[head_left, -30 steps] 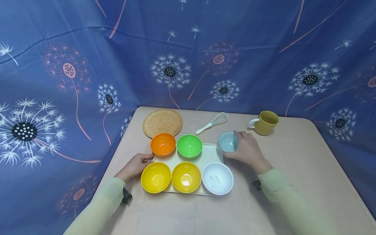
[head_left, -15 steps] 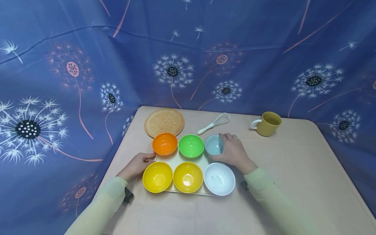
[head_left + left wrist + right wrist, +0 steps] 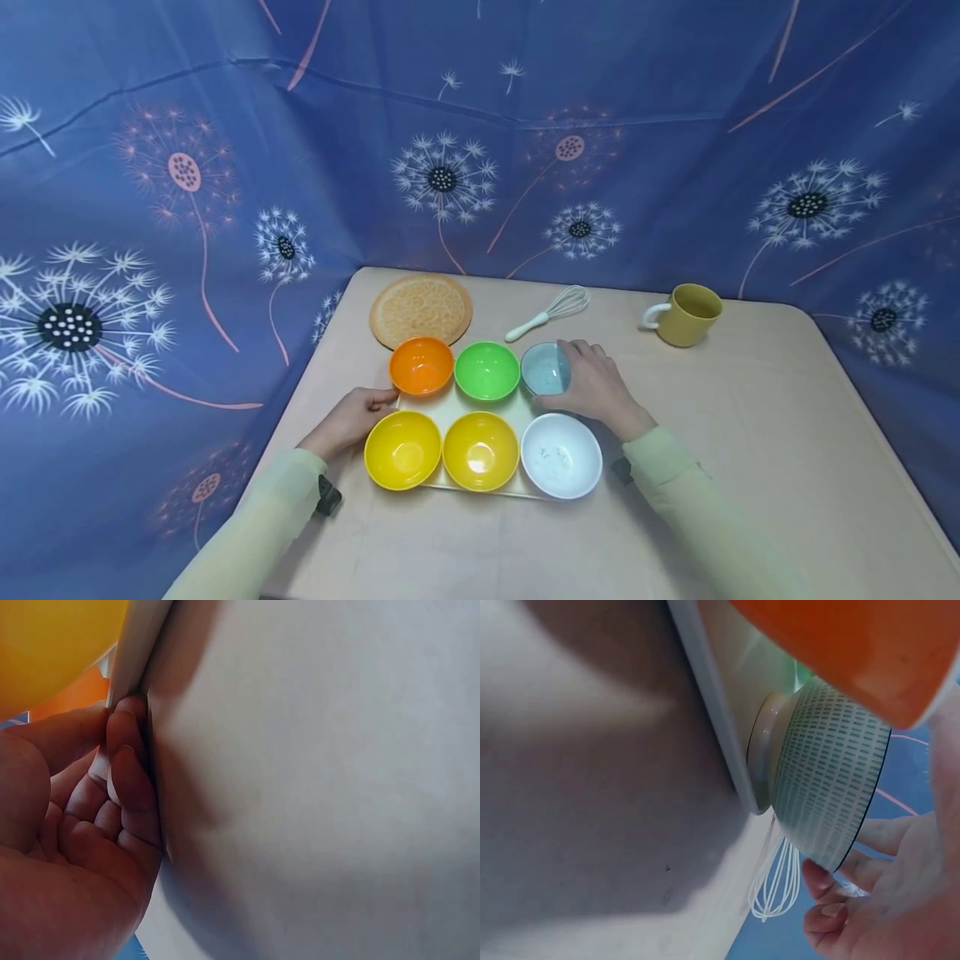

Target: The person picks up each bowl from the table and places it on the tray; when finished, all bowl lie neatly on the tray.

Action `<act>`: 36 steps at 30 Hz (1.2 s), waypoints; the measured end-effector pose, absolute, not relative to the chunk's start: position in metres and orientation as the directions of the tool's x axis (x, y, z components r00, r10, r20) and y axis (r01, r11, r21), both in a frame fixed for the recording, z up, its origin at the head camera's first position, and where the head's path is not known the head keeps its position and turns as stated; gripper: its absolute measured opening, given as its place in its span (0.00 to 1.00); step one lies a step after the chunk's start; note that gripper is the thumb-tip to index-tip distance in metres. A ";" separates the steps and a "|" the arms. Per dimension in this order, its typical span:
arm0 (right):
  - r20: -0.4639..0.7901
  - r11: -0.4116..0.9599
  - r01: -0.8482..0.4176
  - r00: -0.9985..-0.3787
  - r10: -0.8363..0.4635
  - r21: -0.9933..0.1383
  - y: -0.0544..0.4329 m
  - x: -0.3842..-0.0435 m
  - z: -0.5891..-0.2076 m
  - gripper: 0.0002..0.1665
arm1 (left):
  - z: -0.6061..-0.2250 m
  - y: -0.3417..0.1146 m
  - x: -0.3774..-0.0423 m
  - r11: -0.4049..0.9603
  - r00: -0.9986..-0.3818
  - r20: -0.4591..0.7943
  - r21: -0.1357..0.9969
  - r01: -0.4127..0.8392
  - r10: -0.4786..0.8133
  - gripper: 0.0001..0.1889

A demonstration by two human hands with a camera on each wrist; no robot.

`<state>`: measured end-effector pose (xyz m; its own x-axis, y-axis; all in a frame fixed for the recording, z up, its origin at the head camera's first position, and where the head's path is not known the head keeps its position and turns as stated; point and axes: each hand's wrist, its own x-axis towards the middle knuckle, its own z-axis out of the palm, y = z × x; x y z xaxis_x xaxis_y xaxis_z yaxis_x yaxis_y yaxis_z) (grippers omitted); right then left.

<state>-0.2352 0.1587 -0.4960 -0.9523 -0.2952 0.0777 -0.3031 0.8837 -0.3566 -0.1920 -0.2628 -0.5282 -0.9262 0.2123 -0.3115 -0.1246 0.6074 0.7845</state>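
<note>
My right hand (image 3: pixel 596 387) grips the rim of a small light-blue bowl (image 3: pixel 542 369), with fingers at its far side and thumb at the near side. In the right wrist view this bowl (image 3: pixel 825 765) has a dashed green-blue pattern, a dark rim line, and its foot at the tray's corner. My left hand (image 3: pixel 348 425) pinches the left edge of a white tray (image 3: pixel 517 407); the left wrist view shows fingertips (image 3: pixel 131 724) right under that edge. On the tray stand an orange bowl (image 3: pixel 422 367), a green bowl (image 3: pixel 487 372), two yellow bowls (image 3: pixel 402 451) and a white-lined bowl (image 3: pixel 561 457).
Behind the tray lie a round board (image 3: pixel 422 310) with a baked-crust look and a white whisk (image 3: pixel 551 312). A mustard mug (image 3: pixel 686 315) with a white handle stands at the back right. Blue dandelion-print cloth (image 3: pixel 480 125) hangs behind the table (image 3: pixel 750 417).
My right hand has moved left with the light-blue bowl, from the tray's right edge to beside the green bowl. Over the last half second it has kept still. My left hand stays at the tray.
</note>
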 end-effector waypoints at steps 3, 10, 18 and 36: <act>0.064 0.870 -0.294 -0.954 -0.294 -0.395 0.160 -0.234 -0.497 0.75 | -0.528 -0.266 -0.194 0.610 -0.926 -0.309 0.783 -0.118 0.218 0.26; 0.070 0.849 -0.266 -0.962 -0.264 -0.457 0.172 -0.229 -0.499 0.69 | -0.530 -0.281 -0.198 0.606 -0.923 -0.288 0.792 -0.079 0.256 0.28; 0.082 0.918 -0.239 -0.971 -0.224 -0.318 0.218 -0.208 -0.493 0.63 | -0.507 -0.309 -0.194 0.789 -0.979 -0.081 0.606 0.099 0.185 0.31; 0.107 0.959 -0.224 -0.972 -0.208 -0.171 0.255 -0.172 -0.474 0.59 | -0.453 -0.317 -0.195 0.944 -0.975 0.006 0.246 0.218 0.224 0.40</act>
